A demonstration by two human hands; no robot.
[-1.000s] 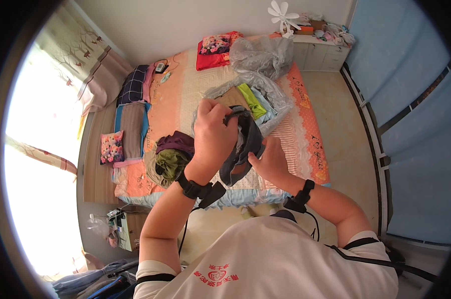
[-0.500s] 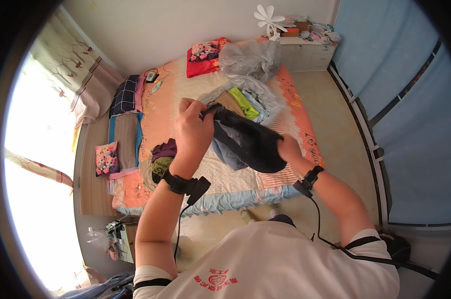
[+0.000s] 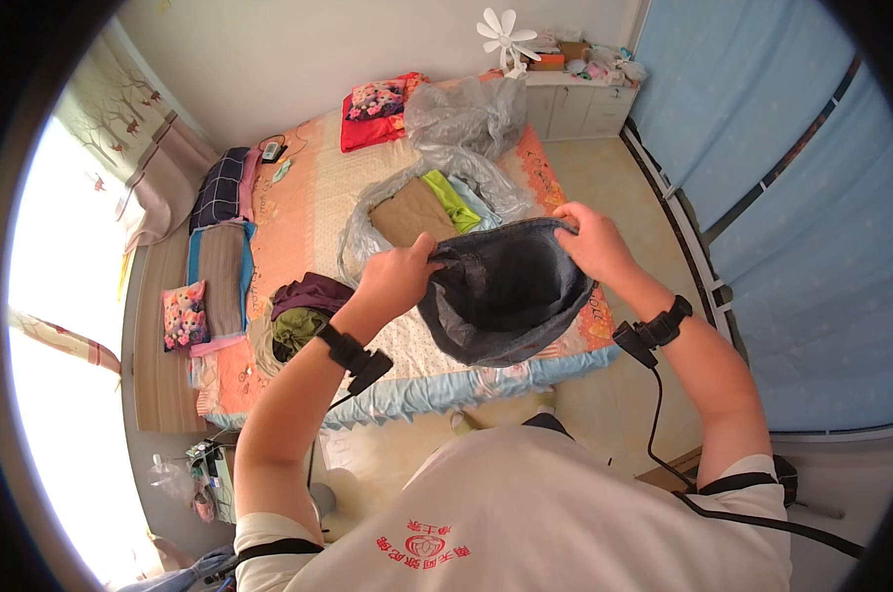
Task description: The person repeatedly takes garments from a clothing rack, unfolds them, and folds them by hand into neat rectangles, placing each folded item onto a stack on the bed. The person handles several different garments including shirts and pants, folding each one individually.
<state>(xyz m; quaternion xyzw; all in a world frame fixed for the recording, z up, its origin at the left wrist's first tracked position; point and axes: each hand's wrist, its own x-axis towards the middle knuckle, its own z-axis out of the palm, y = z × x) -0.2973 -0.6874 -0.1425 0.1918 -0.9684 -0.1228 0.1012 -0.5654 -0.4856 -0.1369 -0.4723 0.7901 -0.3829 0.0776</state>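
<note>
1. Dark denim garment (image 3: 505, 296) hangs between the two hands, over the near right part of the bed (image 3: 303, 212), its waist opening spread so the dark inside shows; whether its lower part touches the bed, I cannot tell.
2. Left hand (image 3: 397, 279): fingers grasping the left edge of the opening.
3. Right hand (image 3: 596, 245): fingers grasping the far right edge of it.
4. Just beyond the garment, a clear plastic bag (image 3: 358, 237) holds folded brown cloth (image 3: 412, 212), lime-green cloth (image 3: 451, 201) and light blue cloth (image 3: 478, 204).
5. Left of the left hand, a purple garment (image 3: 311, 292) and a green garment (image 3: 296, 331) lie crumpled together.
6. At the far side, a grey plastic bag (image 3: 471, 118) lies beside a floral pillow (image 3: 377, 101).
</note>
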